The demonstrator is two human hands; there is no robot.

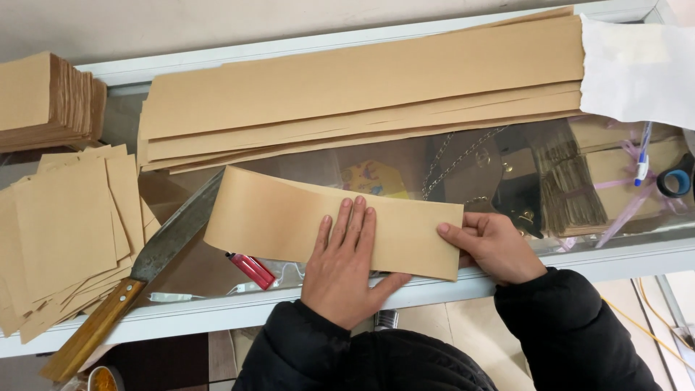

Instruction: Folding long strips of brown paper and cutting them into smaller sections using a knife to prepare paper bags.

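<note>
A long strip of brown paper (275, 217) lies across the glass counter top (405, 163), its left end curling up. My left hand (344, 268) rests flat on the strip's right half, fingers spread and pressing it down. My right hand (492, 246) grips the strip's right end, thumb on top of the edge. A big knife with a wooden handle (145, 271) lies to the left, its blade partly under the strip's left end. A red lighter (252, 269) sits just below the strip.
A stack of long brown paper strips (362, 87) lies at the back. Cut brown squares (65, 232) pile up at the left, a thicker bundle (43, 101) behind them. White paper (637, 69), a pen (641, 163) and scissors (677, 181) sit at the right.
</note>
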